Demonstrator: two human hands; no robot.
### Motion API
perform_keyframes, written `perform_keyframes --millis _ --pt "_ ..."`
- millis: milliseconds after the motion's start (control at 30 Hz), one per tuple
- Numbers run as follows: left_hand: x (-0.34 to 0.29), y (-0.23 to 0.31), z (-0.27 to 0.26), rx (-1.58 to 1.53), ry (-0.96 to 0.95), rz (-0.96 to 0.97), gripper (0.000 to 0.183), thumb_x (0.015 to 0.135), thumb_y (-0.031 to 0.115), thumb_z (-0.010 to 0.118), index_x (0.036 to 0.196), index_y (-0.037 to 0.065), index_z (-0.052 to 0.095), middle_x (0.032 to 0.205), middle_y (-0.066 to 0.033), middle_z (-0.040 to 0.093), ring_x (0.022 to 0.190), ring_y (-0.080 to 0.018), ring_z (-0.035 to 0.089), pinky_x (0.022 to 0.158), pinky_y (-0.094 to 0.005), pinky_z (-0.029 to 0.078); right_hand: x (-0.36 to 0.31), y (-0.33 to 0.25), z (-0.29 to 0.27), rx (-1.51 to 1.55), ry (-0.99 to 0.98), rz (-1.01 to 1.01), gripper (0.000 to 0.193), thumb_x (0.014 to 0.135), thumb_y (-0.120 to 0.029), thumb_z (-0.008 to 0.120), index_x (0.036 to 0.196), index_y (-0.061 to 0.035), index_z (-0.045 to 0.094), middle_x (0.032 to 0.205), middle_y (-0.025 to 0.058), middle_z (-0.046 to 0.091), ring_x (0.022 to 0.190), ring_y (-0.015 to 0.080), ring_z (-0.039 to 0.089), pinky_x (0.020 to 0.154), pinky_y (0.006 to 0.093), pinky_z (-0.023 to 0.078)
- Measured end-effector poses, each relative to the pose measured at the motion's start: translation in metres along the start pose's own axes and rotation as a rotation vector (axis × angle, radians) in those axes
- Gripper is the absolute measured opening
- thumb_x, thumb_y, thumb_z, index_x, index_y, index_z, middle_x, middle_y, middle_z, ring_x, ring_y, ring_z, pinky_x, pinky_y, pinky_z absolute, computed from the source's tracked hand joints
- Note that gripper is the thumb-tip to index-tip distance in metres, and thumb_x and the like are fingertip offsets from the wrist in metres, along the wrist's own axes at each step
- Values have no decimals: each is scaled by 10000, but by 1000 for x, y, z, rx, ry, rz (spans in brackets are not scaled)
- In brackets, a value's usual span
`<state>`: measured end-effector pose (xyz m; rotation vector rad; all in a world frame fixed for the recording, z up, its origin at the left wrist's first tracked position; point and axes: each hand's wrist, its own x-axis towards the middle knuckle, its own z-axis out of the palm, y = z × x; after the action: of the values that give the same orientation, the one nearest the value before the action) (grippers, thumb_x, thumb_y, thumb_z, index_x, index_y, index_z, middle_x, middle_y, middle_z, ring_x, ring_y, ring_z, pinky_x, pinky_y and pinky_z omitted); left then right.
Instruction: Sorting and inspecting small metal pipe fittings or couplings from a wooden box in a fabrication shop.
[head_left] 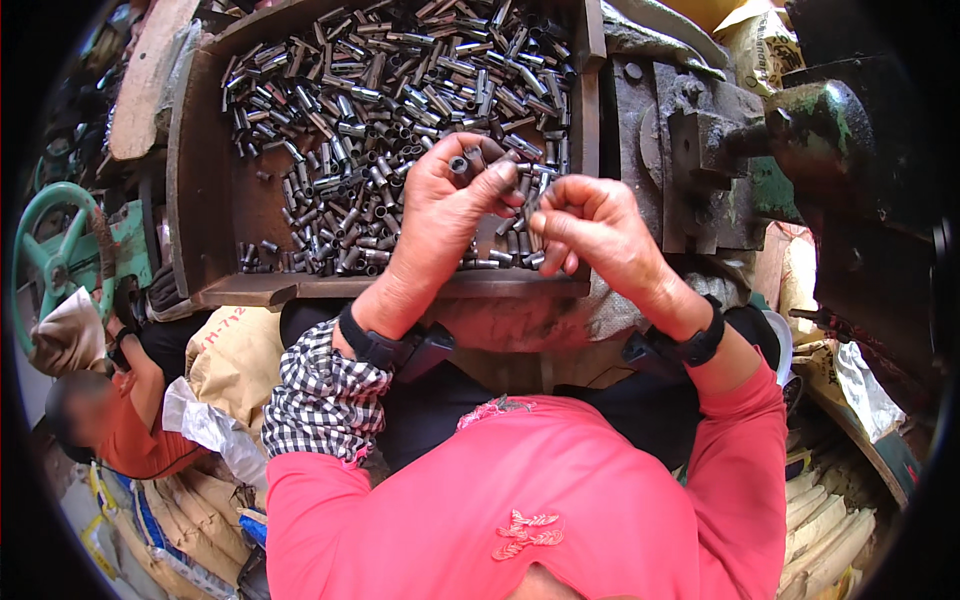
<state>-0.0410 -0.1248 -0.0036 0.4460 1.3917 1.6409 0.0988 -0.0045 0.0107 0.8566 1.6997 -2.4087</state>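
Note:
Over the near right part of a wooden tray point(187, 200), my left hand point(436, 205) is closed around several short metal tubes point(458, 165), their round open ends facing up and left. Close beside it on the right, my right hand point(598, 228) has its thumb and fingers pinched together. Motion blurs its fingertips, so what they hold, if anything, cannot be made out. Beneath both hands lies a heap of loose shiny metal tubes point(345, 130), longer ones toward the back and shorter ones nearer to me.
A dark, greasy machine with a green-painted part point(820, 125) stands at the right. To the left are a green handwheel point(62, 245) and another person in an orange shirt point(150, 430). A tan sack point(235, 355) lies left of my lap; stacked sacks point(825, 530) are lower right.

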Motion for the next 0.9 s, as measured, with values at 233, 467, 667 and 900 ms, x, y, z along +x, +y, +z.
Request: perform_keyframes --millis 233,467,667,900 --pt "7 5 -20 -231 114 -62 184 890 151 600 1027 50 530 813 -70 623 648 -122 610 504 -219 481 -26 -27 19 -523 297 -525 161 780 -89 675 893 12 622 731 82 623 566 105 587 526 224 458" --pt "4 4 -33 -408 218 -44 136 878 110 607 997 48 588 822 -47 626 695 -126 617 589 -248 534 -23 -39 15 -1381 343 -1086 391 667 11 668 1044 -76 603 951 111 600 770 209 592 585 312 480" --pt "0 8 -35 -460 273 -85 176 873 107 610 1034 40 584 870 -62 641 737 -149 638 631 -289 556 4 1 -1 -1214 496 -971 110 742 -40 664 823 -48 592 701 84 532 559 254 558 509 346 445" --pt "-4 11 -30 -342 160 -117 187 875 101 603 1047 27 603 888 -56 647 742 -122 641 626 -232 548 52 -13 -1 -1720 287 -699 70 724 -57 585 794 -53 578 791 107 593 723 257 637 591 349 511"
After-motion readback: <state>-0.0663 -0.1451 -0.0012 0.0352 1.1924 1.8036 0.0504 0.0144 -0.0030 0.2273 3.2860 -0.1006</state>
